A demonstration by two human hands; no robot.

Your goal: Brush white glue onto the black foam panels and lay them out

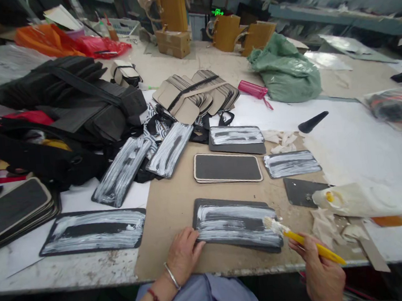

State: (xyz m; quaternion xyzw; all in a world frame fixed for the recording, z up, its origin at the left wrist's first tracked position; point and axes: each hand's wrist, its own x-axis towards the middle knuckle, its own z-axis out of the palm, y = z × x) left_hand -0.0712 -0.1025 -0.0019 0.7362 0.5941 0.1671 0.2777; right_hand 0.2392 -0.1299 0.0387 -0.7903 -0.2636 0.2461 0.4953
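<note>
My right hand (319, 265) grips the yellow handle of a paintbrush (315, 246). Its white-coated bristles touch the right part of a dark rectangular panel (233, 224), which is streaked with white paste. Another dark panel's edge shows just beneath this one. My left hand (184, 250) is closed at the near left corner of the panel, fingertips and thumb against its edge. Brown board (167, 206) lies under the work. Beyond the panel sits a black panel with a beige border (227, 168), without paste.
Pasted panels (92, 231) lie left and behind. Bordered panels (16, 210) are stacked at far left. A whitish bottle (357, 199) lies on its side at right. Bundled beige pieces (198, 93), black material (88, 100) and a green bag (286, 69) stand farther back.
</note>
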